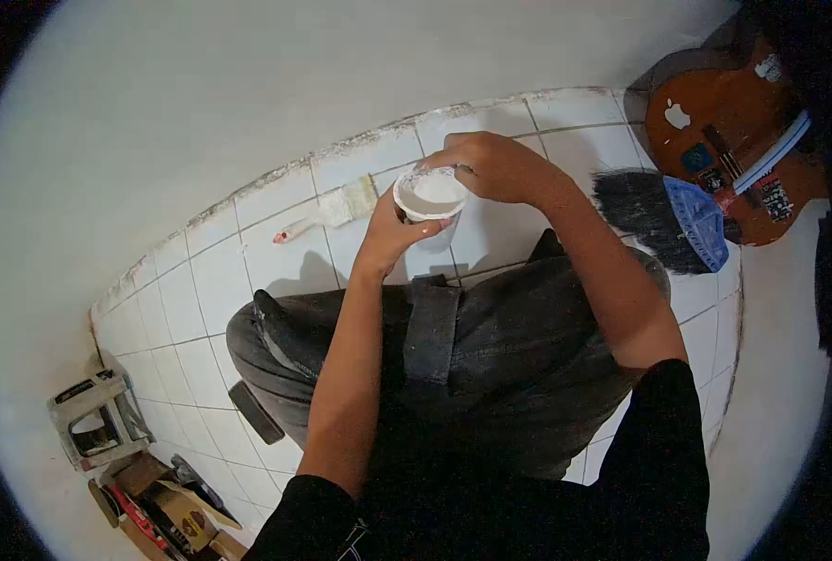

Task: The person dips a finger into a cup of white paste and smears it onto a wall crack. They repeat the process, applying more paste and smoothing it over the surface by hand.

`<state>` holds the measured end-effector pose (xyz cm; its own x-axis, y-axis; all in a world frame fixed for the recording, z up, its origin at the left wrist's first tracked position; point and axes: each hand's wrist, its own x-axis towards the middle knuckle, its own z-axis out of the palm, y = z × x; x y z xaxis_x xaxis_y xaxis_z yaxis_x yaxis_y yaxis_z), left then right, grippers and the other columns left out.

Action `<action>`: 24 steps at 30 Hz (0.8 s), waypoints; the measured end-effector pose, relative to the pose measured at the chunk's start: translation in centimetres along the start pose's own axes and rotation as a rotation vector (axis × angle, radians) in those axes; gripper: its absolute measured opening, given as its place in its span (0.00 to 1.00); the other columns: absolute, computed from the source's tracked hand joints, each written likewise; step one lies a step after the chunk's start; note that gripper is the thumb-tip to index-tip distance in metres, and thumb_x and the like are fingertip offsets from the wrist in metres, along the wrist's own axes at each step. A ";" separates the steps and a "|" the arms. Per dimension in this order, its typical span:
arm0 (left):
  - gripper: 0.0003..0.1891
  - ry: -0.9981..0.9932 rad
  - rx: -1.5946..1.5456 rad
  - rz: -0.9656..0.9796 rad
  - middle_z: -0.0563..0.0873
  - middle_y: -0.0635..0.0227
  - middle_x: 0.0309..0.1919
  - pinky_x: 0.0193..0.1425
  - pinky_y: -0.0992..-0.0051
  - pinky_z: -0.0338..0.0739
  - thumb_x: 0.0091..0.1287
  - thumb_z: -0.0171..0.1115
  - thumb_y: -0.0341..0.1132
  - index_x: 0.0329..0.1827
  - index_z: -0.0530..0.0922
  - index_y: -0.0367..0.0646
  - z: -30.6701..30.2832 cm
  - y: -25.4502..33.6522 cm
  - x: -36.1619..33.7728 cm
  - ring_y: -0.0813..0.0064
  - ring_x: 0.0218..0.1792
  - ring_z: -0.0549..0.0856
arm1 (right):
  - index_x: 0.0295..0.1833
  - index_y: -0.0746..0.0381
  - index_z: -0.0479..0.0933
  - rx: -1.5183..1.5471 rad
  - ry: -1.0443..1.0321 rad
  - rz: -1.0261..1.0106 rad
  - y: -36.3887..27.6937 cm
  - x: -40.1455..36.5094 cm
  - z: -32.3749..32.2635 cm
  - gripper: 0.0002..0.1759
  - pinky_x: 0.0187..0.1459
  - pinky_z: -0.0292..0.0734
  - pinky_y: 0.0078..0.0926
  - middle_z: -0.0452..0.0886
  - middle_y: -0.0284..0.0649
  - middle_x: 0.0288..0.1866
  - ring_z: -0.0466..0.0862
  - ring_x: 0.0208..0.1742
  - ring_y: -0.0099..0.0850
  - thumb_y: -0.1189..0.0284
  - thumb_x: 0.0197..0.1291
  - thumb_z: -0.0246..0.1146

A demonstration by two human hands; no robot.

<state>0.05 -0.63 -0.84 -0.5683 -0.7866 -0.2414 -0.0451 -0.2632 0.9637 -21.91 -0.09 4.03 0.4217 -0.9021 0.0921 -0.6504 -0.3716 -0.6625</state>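
Observation:
A white plastic cup (442, 238) with a smeared rim is held above the tiled floor, and pale white material (434, 194) shows inside it. My left hand (388, 236) wraps around the cup's near left side, with the thumb across its front. At the far right of the rim, my right hand (505, 170) is closed, its bent fingers gripping the edge; the fingertips are partly hidden. Left of the cup, a paintbrush (348, 203) with whitish bristles and a red-tipped handle lies on the tiles.
A black-bristled broom with a blue head (698, 224) is at the right, by a brown guitar (696, 98). The wall (275, 93) rises just beyond the floor tiles. At lower left are a grey frame-like object (98, 421) and an open cardboard box (191, 514).

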 end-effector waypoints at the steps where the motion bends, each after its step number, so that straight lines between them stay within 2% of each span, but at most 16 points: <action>1: 0.37 0.003 -0.010 0.031 0.83 0.63 0.54 0.64 0.71 0.73 0.48 0.78 0.31 0.64 0.73 0.35 -0.1 -0.2 0.1 0.72 0.56 0.81 | 0.57 0.52 0.83 0.005 0.019 -0.040 0.1 0.0 0.2 0.23 0.47 0.77 0.39 0.80 0.42 0.38 0.81 0.42 0.41 0.80 0.58 0.55; 2: 0.34 0.006 -0.020 0.062 0.84 0.64 0.53 0.63 0.72 0.73 0.50 0.78 0.31 0.62 0.75 0.35 -0.2 -0.4 0.0 0.74 0.54 0.82 | 0.57 0.52 0.83 0.006 0.017 -0.042 0.2 0.0 0.4 0.23 0.47 0.77 0.39 0.80 0.42 0.38 0.81 0.42 0.41 0.80 0.58 0.55; 5: 0.39 0.011 -0.028 0.003 0.83 0.62 0.55 0.65 0.71 0.74 0.46 0.77 0.31 0.65 0.72 0.34 0.1 0.7 -0.3 0.71 0.57 0.82 | 0.55 0.51 0.83 -0.111 -0.021 -0.039 -0.3 0.1 0.1 0.24 0.47 0.77 0.40 0.79 0.41 0.37 0.80 0.42 0.40 0.81 0.56 0.55; 14: 0.36 0.008 -0.001 0.023 0.83 0.63 0.54 0.64 0.71 0.74 0.48 0.76 0.31 0.64 0.73 0.35 -0.2 0.3 -0.3 0.71 0.56 0.82 | 0.50 0.50 0.86 -0.278 0.004 -0.077 0.1 0.2 0.7 0.22 0.44 0.78 0.39 0.79 0.39 0.36 0.80 0.40 0.40 0.81 0.54 0.56; 16: 0.36 0.009 -0.011 0.022 0.83 0.63 0.54 0.64 0.71 0.74 0.48 0.76 0.30 0.63 0.73 0.35 -0.1 0.5 -0.4 0.71 0.56 0.82 | 0.51 0.44 0.86 -0.315 0.037 -0.094 0.3 0.4 0.9 0.18 0.44 0.82 0.40 0.80 0.40 0.35 0.83 0.41 0.39 0.74 0.58 0.60; 24: 0.32 0.024 -0.014 0.041 0.84 0.65 0.51 0.62 0.72 0.76 0.50 0.74 0.28 0.61 0.75 0.35 0.2 0.7 -0.4 0.73 0.53 0.83 | 0.48 0.45 0.87 -0.315 0.008 -0.072 0.7 0.5 0.5 0.18 0.44 0.82 0.39 0.82 0.39 0.38 0.84 0.44 0.40 0.76 0.56 0.61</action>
<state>0.12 -0.35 -0.07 -0.5500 -0.8099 -0.2041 -0.0101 -0.2379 0.9712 -21.82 -0.69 3.25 0.4695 -0.8721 0.1376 -0.7831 -0.4833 -0.3913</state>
